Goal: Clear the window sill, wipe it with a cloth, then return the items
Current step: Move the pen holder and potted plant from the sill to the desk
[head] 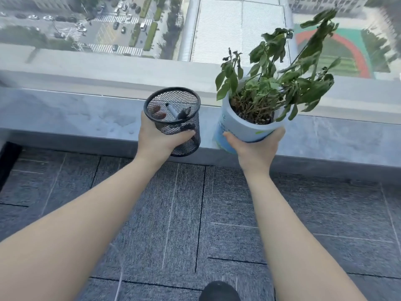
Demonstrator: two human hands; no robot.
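**Both hands hold sill items above the ledge**

Near the middle of the frame, the left hand is wrapped around a black mesh pen holder, thumb across its front and fingers behind the mesh. The holder tilts toward the camera, and a couple of markers lie inside it. To its right, the right hand is clamped on a white and blue plant pot, thumb on the near side and fingers curled round the far right edge. The pot leans left, and its leafy, partly wilted plant reaches into the upper right of the frame.

Both items sit over the front edge of the grey window sill, which runs across the frame's middle; whether either touches it cannot be told. Faint smudges mark the sill at left. Grey carpet tiles fill the lower half, with a dark shoe at the bottom edge.
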